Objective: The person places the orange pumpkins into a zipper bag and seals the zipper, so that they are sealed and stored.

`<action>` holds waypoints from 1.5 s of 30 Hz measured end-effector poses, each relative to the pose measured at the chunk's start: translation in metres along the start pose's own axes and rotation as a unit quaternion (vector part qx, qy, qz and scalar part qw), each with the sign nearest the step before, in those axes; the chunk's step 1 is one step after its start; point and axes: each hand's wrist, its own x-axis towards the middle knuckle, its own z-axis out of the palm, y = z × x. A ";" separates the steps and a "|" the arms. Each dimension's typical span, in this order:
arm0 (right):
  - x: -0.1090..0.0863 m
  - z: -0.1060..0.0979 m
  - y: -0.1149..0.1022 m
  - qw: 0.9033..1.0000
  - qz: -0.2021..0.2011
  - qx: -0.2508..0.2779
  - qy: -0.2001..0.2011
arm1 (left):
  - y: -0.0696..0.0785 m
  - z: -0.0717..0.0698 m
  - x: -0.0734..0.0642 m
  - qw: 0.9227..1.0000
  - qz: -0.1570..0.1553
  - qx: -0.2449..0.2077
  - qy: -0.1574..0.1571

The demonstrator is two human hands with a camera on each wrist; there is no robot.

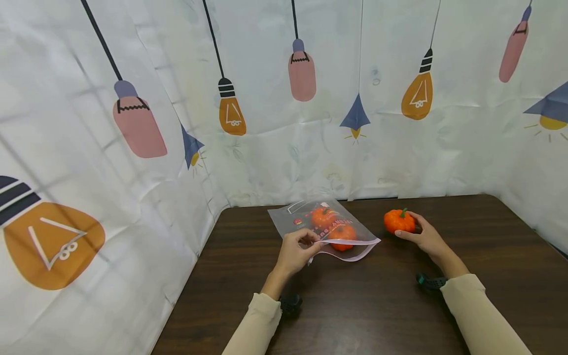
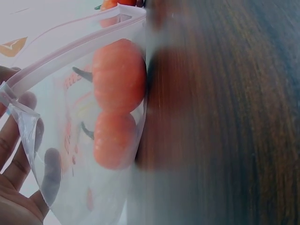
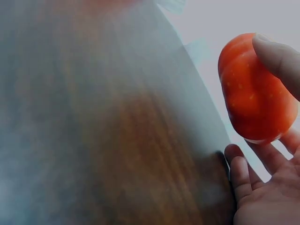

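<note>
A clear zip bag (image 1: 284, 218) with pink print and a pink-white zip edge lies on the table, its mouth facing the person. Inside are two small orange pumpkins (image 1: 341, 235), whose dark stems show through the film in the left wrist view. My left hand (image 1: 298, 252) pinches the bag's mouth at its left corner. To the right of the bag, my right hand (image 1: 426, 239) holds another small orange pumpkin (image 1: 395, 221) with a green stem. Thumb and fingers grip that pumpkin from either side, and in the right wrist view it appears raised off the tabletop.
The dark brown wooden table (image 1: 355, 315) ends at a white curtain (image 1: 275, 167) printed with lamps and bulbs, which hangs behind it and along the left and right sides. Dark bands (image 1: 431, 282) sit on both wrists.
</note>
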 end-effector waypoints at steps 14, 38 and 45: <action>-0.016 0.003 0.005 1.000 -0.016 0.002 -0.004 | -0.001 0.000 -0.001 0.999 0.033 0.011 0.024; -0.023 0.005 -0.009 0.999 -0.024 0.020 -0.027 | -0.002 -0.001 0.001 0.999 0.030 -0.006 0.033; -0.027 0.008 -0.028 0.997 -0.067 0.007 -0.039 | -0.003 -0.001 0.001 0.999 0.028 -0.009 0.030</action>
